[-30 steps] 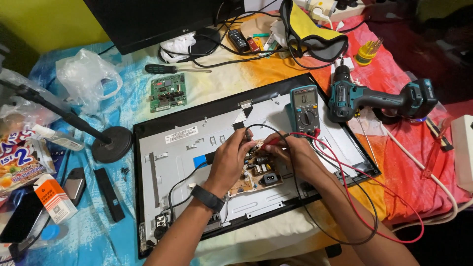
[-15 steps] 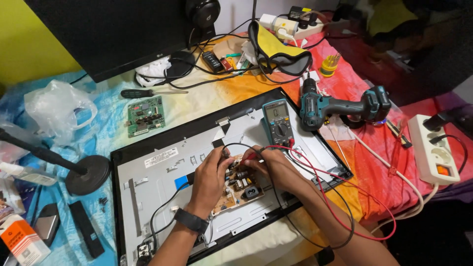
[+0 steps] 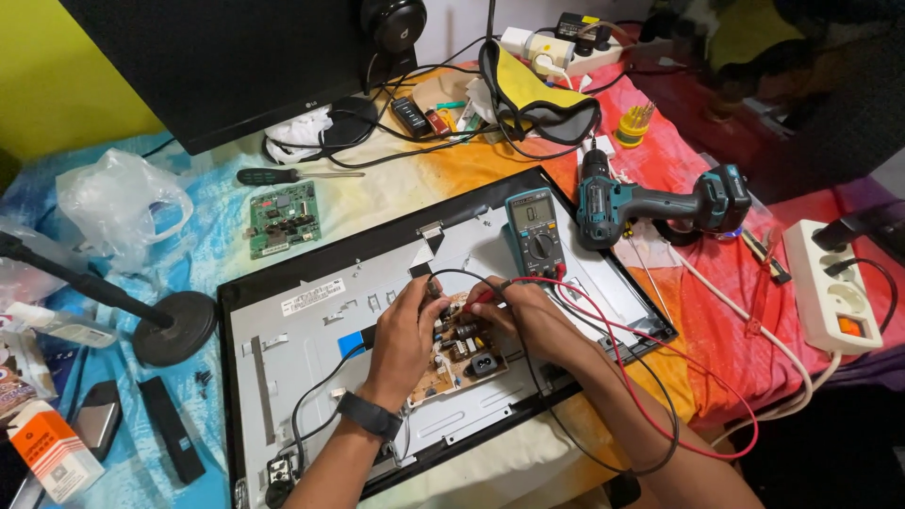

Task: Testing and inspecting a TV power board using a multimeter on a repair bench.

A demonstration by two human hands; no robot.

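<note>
2 hands work close together over the power board (image 3: 459,351), which sits in the opened back of the flat monitor (image 3: 283,377) lying face down near the table's front edge. Left hand (image 3: 407,330), a dark band at its wrist, pinches the black probe (image 3: 432,288) down onto the board's upper edge; right hand (image 3: 528,316) pinches the red probe (image 3: 483,295) just beside it. So the rear cover is already off and the board exposed, and probing looks under way; the board is not yet lifted out.

Both leads, red (image 3: 679,396) and black (image 3: 566,415), loop off the table edge and back to the multimeter (image 3: 534,229), which rests on the panel just beyond the hands. Its reading is too small to judge.

Farther off, 1 green circuit board (image 3: 281,218) lies detached on the cloth, a screwdriver (image 3: 283,175) beyond it and a teal cordless drill (image 3: 650,203) to the right.
</note>
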